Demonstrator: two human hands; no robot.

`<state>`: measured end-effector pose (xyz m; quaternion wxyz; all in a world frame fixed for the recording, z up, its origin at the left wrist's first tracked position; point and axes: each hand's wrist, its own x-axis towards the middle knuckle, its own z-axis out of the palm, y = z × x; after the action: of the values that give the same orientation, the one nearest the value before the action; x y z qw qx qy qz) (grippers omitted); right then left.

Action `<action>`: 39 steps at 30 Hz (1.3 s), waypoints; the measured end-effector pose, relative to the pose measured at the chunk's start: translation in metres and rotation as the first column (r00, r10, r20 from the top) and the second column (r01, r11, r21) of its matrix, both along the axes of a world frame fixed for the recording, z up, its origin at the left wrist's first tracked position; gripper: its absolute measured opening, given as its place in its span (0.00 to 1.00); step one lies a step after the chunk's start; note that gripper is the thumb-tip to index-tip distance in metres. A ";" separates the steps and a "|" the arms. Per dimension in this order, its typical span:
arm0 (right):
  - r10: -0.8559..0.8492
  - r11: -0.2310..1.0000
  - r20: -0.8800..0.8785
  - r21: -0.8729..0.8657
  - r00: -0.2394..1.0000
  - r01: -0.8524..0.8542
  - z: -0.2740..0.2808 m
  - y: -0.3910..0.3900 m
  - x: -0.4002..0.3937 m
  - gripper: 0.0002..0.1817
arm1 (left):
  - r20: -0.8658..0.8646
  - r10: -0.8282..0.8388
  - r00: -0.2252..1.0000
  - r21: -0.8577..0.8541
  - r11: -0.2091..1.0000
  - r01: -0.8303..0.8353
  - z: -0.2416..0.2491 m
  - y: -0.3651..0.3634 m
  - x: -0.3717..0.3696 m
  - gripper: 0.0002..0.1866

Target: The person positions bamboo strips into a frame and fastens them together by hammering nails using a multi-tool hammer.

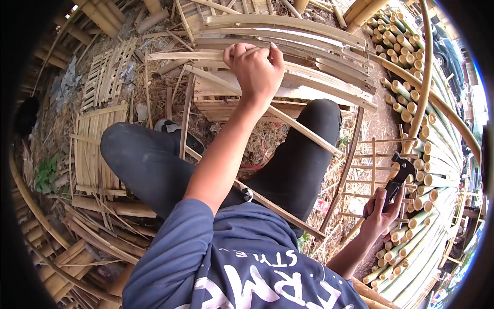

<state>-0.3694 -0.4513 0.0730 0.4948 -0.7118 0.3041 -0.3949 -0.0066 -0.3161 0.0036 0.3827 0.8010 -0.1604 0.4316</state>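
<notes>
My left hand (254, 64) is closed in a fist around a flat bamboo strip (188, 55), above a stack of split bamboo pieces. In my right hand (381, 211), out to the right, is a black hand tool (396, 183) with a broad dark head; its exact kind is not clear. A bamboo frame (301, 127) made of long slats lies across my lap, its side slat (342, 177) running past my right knee. My left forearm crosses over the frame and hides part of it.
Split bamboo lengths (283, 23) rest on a wooden crate (206, 87) in front of me. Cut bamboo poles (427, 193) are piled along the right. A slatted panel (98, 154) lies at left, beside bamboo strips (103, 237). A thin bamboo lattice (360, 154) is near my right hand.
</notes>
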 end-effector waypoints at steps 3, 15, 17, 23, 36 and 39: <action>-0.043 0.999 0.010 0.032 0.999 0.042 -0.019 -0.003 0.011 0.34 | -0.021 0.005 1.000 0.027 1.000 -0.005 -0.007 -0.002 -0.003 0.17; -0.012 0.994 -0.050 0.112 0.999 0.018 -0.035 -0.002 0.054 0.35 | -0.461 -0.161 0.873 0.159 0.952 0.260 -0.027 0.010 -0.026 0.23; 0.015 0.993 -0.037 0.117 0.999 -0.010 -0.037 0.000 0.060 0.35 | -0.486 -0.235 0.842 0.139 0.930 0.340 -0.031 0.016 -0.031 0.20; 0.052 0.993 -0.028 0.108 0.998 -0.049 -0.030 0.011 0.081 0.33 | -0.339 -0.404 0.850 0.196 0.853 0.483 -0.029 0.053 -0.013 0.15; 0.355 0.901 -0.031 0.279 0.934 -0.333 -0.011 0.071 0.138 0.38 | -0.554 -0.553 0.622 -0.250 0.824 0.509 -0.019 0.166 0.007 0.13; 0.444 0.874 -0.111 0.273 0.889 -0.402 -0.017 0.083 0.143 0.38 | -0.743 -0.410 0.530 -0.100 0.850 0.517 -0.005 0.178 0.004 0.12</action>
<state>-0.2265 -0.3679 0.0560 0.6246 -0.7264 0.2275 -0.1745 -0.0025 -0.1385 -0.0016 0.4602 0.8563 -0.2262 -0.0608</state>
